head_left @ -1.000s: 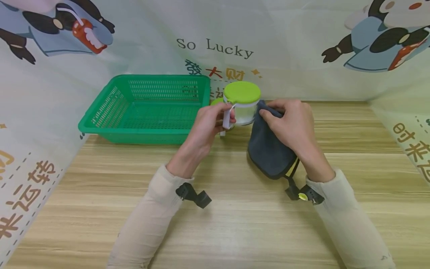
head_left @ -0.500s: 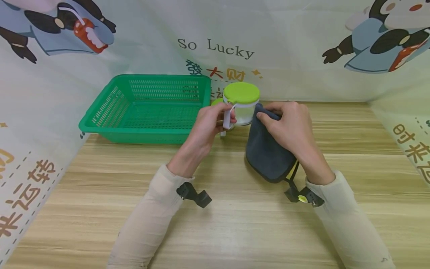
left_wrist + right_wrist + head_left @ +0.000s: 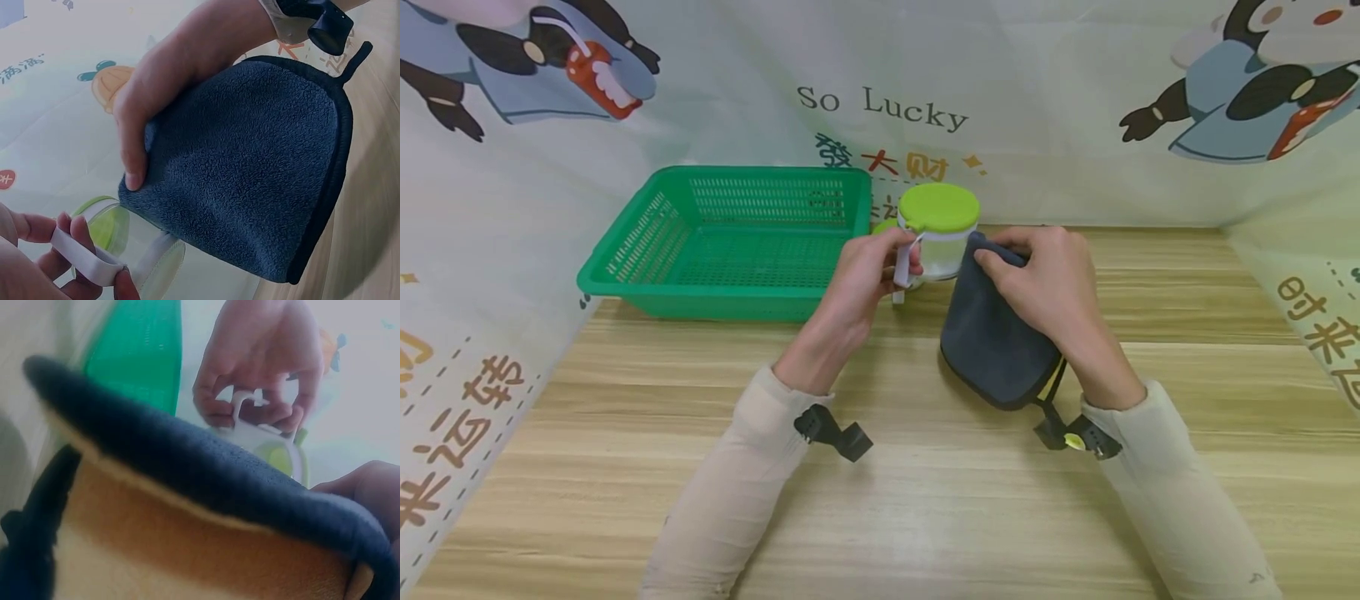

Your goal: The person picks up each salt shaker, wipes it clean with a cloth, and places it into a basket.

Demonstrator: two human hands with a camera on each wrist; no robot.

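My left hand (image 3: pixel 868 267) grips the white handle (image 3: pixel 87 256) of a clear jar (image 3: pixel 943 254) with a bright green lid, held upright beyond the middle of the table. From the right, my right hand (image 3: pixel 1048 275) pinches the top edge of a dark blue-grey cloth (image 3: pixel 992 333), thumb in front. The cloth hangs down beside the jar and overlaps its lower right side in the head view. Its other face (image 3: pixel 187 531) is tan, and a dark loop (image 3: pixel 357 62) sticks out from one corner. In the right wrist view the cloth hides much of the jar.
A green plastic basket (image 3: pixel 737 307) with slotted walls stands at the back left. Behind my left hand, part of another green lid (image 3: pixel 885 225) shows beside the basket. A printed curtain (image 3: pixel 1045 108) closes off the back and sides of the wooden table (image 3: pixel 925 508).
My right hand has shifted slightly left and toward me, and the cloth's lower end has swung left. The jar's handle has turned a little to the left, still in my left hand.
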